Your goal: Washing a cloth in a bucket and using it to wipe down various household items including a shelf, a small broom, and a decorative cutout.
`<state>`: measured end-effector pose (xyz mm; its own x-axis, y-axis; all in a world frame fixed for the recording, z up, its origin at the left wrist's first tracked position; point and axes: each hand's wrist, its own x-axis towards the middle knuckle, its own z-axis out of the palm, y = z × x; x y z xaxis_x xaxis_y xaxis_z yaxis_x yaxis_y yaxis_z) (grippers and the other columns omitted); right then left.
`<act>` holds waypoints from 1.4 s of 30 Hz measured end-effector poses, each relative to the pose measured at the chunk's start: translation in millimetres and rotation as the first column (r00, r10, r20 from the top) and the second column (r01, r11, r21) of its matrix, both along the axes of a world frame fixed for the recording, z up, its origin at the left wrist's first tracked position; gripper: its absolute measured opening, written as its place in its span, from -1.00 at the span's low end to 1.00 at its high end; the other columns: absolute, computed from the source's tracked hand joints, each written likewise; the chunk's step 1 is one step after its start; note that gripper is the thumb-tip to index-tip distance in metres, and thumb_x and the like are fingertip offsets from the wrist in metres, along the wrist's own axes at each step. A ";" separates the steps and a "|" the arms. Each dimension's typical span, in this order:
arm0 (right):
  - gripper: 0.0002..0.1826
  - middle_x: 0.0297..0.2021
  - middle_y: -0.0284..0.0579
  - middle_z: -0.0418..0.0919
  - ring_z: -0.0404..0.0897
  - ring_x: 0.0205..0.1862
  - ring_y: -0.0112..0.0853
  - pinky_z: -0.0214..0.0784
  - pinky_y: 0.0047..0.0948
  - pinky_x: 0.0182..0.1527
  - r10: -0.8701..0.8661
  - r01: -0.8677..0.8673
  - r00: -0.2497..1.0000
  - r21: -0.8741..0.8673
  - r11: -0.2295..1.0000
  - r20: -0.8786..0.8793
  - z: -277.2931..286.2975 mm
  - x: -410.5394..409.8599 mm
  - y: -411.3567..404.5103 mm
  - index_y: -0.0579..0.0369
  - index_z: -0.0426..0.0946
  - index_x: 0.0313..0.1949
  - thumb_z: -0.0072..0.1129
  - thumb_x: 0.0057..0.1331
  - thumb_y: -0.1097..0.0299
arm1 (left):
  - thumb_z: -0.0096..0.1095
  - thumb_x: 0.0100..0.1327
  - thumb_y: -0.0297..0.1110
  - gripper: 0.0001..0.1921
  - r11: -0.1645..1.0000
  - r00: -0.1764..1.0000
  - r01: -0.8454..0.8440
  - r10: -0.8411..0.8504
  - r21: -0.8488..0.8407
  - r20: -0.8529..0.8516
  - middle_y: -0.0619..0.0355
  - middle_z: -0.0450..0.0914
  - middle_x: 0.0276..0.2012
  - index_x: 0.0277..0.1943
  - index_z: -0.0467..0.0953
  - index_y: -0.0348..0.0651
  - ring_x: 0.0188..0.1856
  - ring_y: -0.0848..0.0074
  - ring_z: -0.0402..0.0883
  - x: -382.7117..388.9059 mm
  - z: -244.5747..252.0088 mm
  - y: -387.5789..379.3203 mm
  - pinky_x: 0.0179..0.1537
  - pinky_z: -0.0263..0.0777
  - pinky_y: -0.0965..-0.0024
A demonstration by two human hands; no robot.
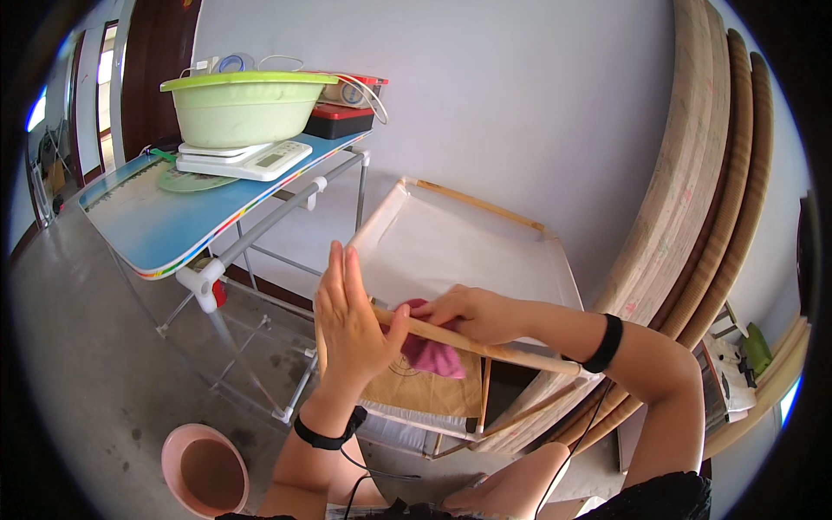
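Note:
My left hand (354, 325) is raised with its fingers straight and together, its thumb against the left end of a wooden rail (507, 353). The rail is the front edge of a rack with white fabric (468, 253) stretched in its upper frame. A pink cloth (437, 356) lies against the rail, bunched under the fingers of my right hand (471, 315); part of it hangs below the rail. Whether my left palm holds anything is hidden. Below the cloth there is a brown panel (422, 390) with a printed mark.
At left, a blue-topped folding table (143, 227) bears a white digital scale (260, 161) under a green basin (247, 107). A pink bucket (170, 468) of murky water stands on the floor at lower left. Tall rolled mats (734, 175) lean against the wall at right.

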<state>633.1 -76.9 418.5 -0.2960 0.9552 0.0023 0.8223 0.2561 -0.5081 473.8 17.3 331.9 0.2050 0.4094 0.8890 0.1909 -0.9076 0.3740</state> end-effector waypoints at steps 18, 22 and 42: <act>-0.54 -0.27 -0.04 0.62 0.61 -0.23 -0.32 0.47 -0.43 -0.16 -0.772 0.902 0.429 0.187 0.388 -0.470 25.1 12.0 -195.3 0.31 0.56 -0.07 -0.24 0.09 0.75 | 0.26 0.15 -0.13 -0.67 0.997 0.981 0.020 -0.005 0.075 -0.195 -0.16 0.37 0.15 -0.24 0.48 -0.27 0.15 0.02 0.29 -9.4 1.5 3.9 0.17 0.11 0.04; -0.55 -0.24 -0.10 0.59 0.58 -0.26 -0.48 0.45 -0.52 -0.14 -0.476 0.947 0.321 0.277 0.163 -0.819 22.3 -17.6 -183.2 0.36 0.46 0.08 -0.22 0.20 0.72 | 0.24 0.17 -0.07 -0.64 0.994 0.983 0.026 -0.007 0.103 -0.182 -0.12 0.50 -0.01 -0.40 0.49 -0.28 0.12 0.02 0.34 -10.4 5.4 1.9 0.13 0.15 0.03; -0.30 0.24 -0.14 0.32 0.36 0.13 -0.03 0.36 -0.23 0.15 -0.286 0.184 0.882 0.287 0.940 0.375 -0.4 18.8 140.5 -0.25 0.43 0.16 0.19 -0.01 0.65 | 0.25 0.01 0.14 -0.49 0.993 0.973 0.067 -0.043 0.099 -0.227 -0.22 0.59 -0.17 -0.46 0.48 -0.26 -0.23 0.19 0.44 -36.9 3.5 -0.5 0.01 0.15 0.15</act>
